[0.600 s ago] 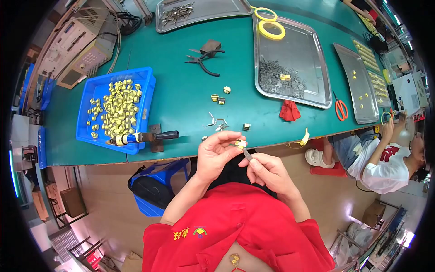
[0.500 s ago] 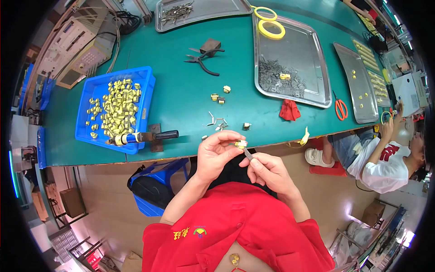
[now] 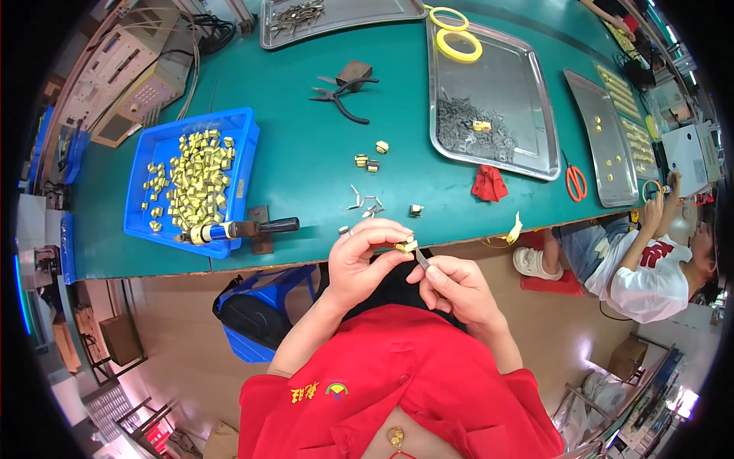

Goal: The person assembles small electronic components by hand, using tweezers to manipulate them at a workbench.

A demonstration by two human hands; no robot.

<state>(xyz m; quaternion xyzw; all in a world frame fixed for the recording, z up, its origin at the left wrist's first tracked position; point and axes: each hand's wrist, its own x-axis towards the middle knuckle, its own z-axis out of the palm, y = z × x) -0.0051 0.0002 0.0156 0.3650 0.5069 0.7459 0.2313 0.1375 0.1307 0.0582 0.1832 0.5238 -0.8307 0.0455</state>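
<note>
My left hand (image 3: 361,258) pinches a small yellow-taped transformer (image 3: 406,245) between thumb and fingers, just past the table's front edge. My right hand (image 3: 461,288) is closed on a narrow grey blade-like piece (image 3: 421,261), whose tip points up at the transformer; whether they touch I cannot tell. On the green table beyond my hands lie thin silvery metal bits (image 3: 370,208) and another small transformer (image 3: 415,209). Farther off are several more yellow-and-black transformers (image 3: 361,161).
At left, a blue bin (image 3: 136,203) holds many yellow transformers; a black-handled tool (image 3: 275,226) lies at its near corner. Black pliers (image 3: 336,99) lie at the back. A metal tray (image 3: 527,99) holds dark parts and yellow tape rolls (image 3: 459,47). Red scissors (image 3: 575,183) and a seated person (image 3: 650,279) are at right.
The transformer in my left hand has tilted slightly, and my right hand with the grey piece has shifted a little to the right. The view has moved slightly.
</note>
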